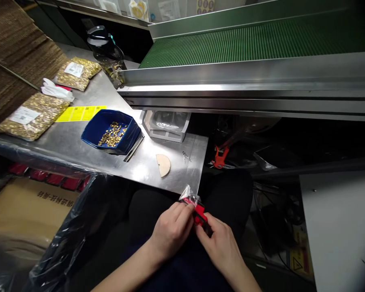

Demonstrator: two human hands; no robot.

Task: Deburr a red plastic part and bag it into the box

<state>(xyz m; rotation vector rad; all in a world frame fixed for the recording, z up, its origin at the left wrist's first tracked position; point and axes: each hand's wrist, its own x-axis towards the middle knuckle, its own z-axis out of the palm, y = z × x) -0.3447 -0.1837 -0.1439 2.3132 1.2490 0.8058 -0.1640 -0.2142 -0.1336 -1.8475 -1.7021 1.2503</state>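
Just off the near corner of the table (182, 179), a red-and-black item (200, 215) slants away leftward from the right hand (221, 240), its fingers grasping the near end, while the left hand's (172, 228) fingers pinch beside the clear plastic (187, 192).

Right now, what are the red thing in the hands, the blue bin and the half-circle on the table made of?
The red thing may be plastic: bright, evenly coloured, but partly hidden. The blue bin is probably smooth plastic, given its sheen. The half-circle seems matte wood or cardboard, being pale tan.
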